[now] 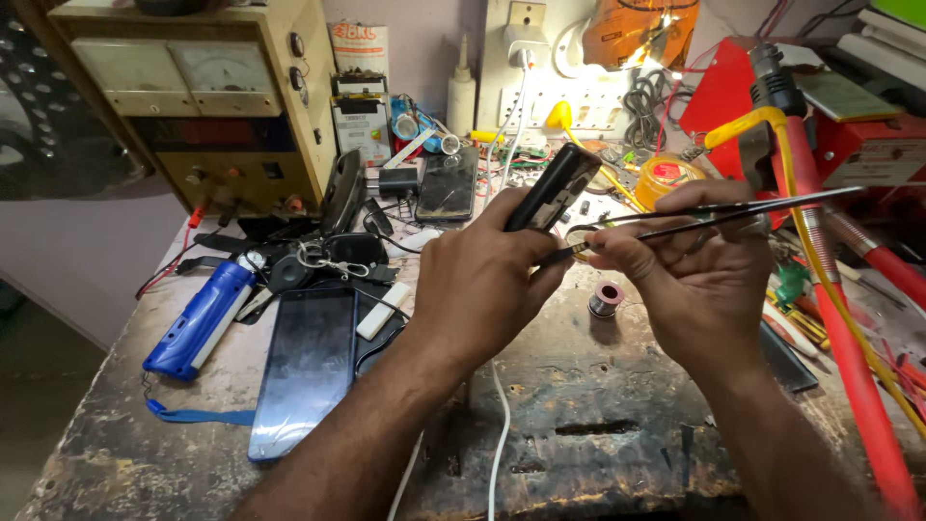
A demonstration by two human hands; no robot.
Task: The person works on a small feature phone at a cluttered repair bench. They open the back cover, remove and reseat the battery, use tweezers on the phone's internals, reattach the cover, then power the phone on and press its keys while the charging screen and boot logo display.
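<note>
My left hand [477, 285] grips a small black phone [555, 185], held tilted on edge above the bench. My right hand [690, 275] pinches long metal tweezers [733, 212], whose tips [569, 253] reach the lower end of the phone right beside my left thumb. Whether the tips hold anything is too small to tell. A small spool of solder wire [606, 299] stands on the bench just below both hands.
A worn workbench [579, 405] carries a large dark smartphone [307, 371], a blue torch [198, 323], another phone [449, 183], a power supply box [207, 96] at the back left, a white cable [500, 434], red and yellow hoses [839, 318] and a red tool case [849, 135] on the right.
</note>
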